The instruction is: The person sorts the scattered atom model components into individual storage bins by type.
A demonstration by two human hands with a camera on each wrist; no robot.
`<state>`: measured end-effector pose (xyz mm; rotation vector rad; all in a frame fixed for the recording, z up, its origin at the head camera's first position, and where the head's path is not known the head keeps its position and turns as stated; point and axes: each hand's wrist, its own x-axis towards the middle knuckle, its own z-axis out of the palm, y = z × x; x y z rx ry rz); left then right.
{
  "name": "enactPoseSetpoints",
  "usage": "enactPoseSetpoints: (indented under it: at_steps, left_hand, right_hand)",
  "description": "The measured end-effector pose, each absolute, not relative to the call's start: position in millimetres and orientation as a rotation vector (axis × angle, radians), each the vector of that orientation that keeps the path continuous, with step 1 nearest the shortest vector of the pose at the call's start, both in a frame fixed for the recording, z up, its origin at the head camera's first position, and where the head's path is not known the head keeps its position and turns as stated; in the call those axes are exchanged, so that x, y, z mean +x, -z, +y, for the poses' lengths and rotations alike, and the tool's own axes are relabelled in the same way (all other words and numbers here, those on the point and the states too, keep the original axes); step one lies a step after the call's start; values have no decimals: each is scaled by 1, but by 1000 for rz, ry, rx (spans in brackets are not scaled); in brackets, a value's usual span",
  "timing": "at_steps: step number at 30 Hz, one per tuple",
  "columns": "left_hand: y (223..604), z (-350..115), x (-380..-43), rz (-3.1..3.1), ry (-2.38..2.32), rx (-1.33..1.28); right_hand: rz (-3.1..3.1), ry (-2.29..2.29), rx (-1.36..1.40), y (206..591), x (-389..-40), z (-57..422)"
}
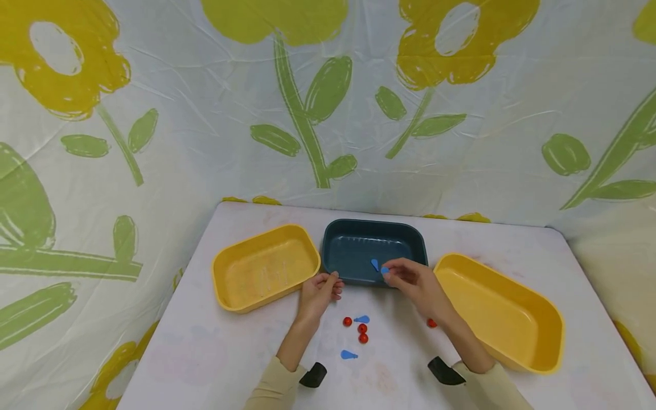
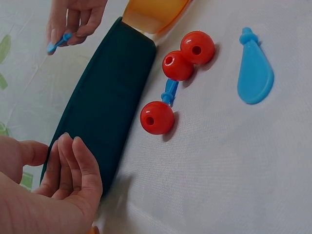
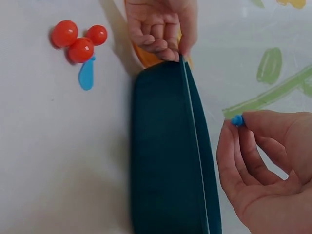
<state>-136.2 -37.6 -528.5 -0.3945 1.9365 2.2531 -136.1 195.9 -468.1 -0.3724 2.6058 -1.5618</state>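
Note:
With its thumb and fingertips, my left hand (image 1: 315, 297) pinches the near-left rim of a dark teal bin (image 1: 353, 275). My right hand (image 1: 417, 285) is over that bin's near right side. Between its thumb and index finger it pinches a small blue drop-shaped piece (image 2: 59, 43) with a knobbed end. In the right wrist view mostly the knob (image 3: 237, 120) of this piece shows. Another blue piece (image 1: 374, 265) lies inside the teal bin. On the table in front are several red beads (image 2: 157, 118) with holes and two more blue pieces (image 2: 255, 73).
A yellow bin (image 1: 230, 303) stands left of the teal one, with several thin clear sticks (image 1: 264, 281) in it. To the right, partly behind my right forearm, is a second yellow bin (image 1: 550, 319). One red bead (image 1: 432, 323) lies beside that forearm. Flower-printed cloth hangs behind the table.

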Motion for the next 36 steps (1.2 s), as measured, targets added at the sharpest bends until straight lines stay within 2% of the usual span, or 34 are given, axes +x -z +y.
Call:
enactPoseSetpoints:
  at_steps: [19, 22, 36]
  left_hand:
    - [531, -37, -138, 1926, -2249, -436]
    - [531, -37, -139, 1924, -2252, -439]
    - [531, -38, -138, 1915, -2258, -443]
  right_hand:
    - [2522, 1685, -158, 476, -169, 184]
    - [2533, 1676, -149, 472, -172, 181]
    - [2617, 1548, -226, 496, -198, 176]
